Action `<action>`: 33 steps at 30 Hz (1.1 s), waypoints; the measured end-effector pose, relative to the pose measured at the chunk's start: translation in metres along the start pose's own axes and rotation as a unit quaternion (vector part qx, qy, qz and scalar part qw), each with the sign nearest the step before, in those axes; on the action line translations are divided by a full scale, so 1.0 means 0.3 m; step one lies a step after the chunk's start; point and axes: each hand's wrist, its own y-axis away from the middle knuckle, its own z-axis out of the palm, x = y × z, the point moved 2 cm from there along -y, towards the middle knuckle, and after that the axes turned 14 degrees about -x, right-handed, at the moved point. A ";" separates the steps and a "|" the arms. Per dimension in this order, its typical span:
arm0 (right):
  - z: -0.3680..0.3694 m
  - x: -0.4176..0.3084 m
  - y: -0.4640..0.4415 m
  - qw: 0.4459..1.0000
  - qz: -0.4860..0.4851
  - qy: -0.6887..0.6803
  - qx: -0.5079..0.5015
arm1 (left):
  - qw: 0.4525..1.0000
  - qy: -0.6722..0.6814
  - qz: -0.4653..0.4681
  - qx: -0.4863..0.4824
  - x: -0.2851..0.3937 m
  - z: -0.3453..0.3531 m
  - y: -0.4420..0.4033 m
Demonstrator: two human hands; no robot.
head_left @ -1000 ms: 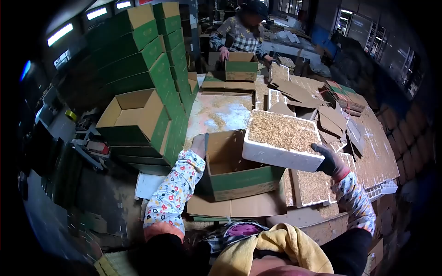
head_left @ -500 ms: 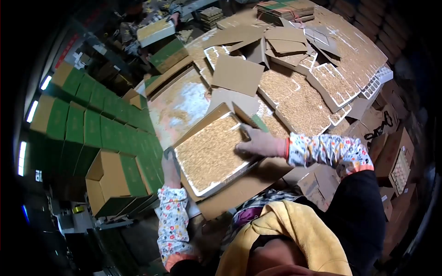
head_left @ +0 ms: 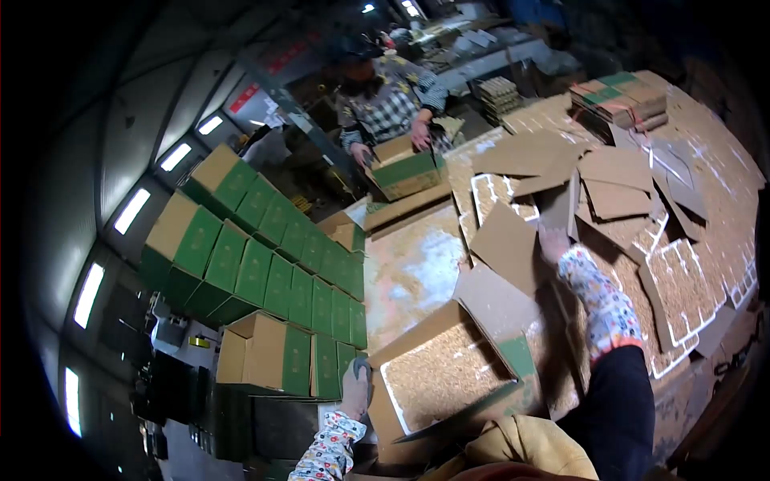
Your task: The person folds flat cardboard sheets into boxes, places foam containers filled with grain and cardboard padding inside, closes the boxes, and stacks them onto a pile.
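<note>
A green and brown carton point(head_left: 521, 357) stands at the front of the table, and inside it lies a white foam tray point(head_left: 441, 375) topped with brown husks. My left hand point(head_left: 355, 389) is at the carton's left side, its fingers pressed together; whether they grip the wall is hard to see. Stretched out to the right, my right hand point(head_left: 553, 243) is at the edge of a grey-brown cardboard sheet point(head_left: 559, 206) among loose sheets. Its fingertips are hard to make out. A brown sheet point(head_left: 505, 244) lies just left of that hand.
Stacked green cartons point(head_left: 273, 280) fill the left side, with an open one point(head_left: 257, 353) in front. Across the table a person point(head_left: 389, 104) has both hands at another carton point(head_left: 407, 172). Husk-filled trays point(head_left: 682, 284) and a tied cardboard bundle point(head_left: 622, 100) are on the right.
The foam tray has gone down into the carton. My right hand has let go of it and moved away to the loose cardboard. The view has turned, and the other person's hands are now at their carton.
</note>
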 end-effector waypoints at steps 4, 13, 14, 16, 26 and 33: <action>-0.090 -0.121 0.221 0.968 -0.246 0.025 0.049 | 0.999 -0.001 0.009 -0.046 0.066 0.015 -0.020; -0.231 -0.739 0.933 0.772 -0.582 0.247 -0.066 | 0.889 0.450 0.050 -0.067 -0.018 -0.018 -0.115; -0.241 -0.736 0.951 0.787 -0.531 0.227 -0.219 | 0.967 0.190 0.167 -0.022 0.105 -0.071 -0.041; -0.232 -0.720 0.905 0.791 -0.462 0.176 -0.360 | 0.897 -0.268 0.352 0.016 0.239 -0.069 0.161; -0.346 -0.708 0.789 0.807 -0.239 -0.399 -0.364 | 0.861 -0.174 0.470 -0.093 0.187 0.116 0.136; -0.065 -0.531 0.699 0.858 -0.210 -0.328 -0.334 | 0.992 0.106 -0.068 0.010 -0.100 0.391 0.180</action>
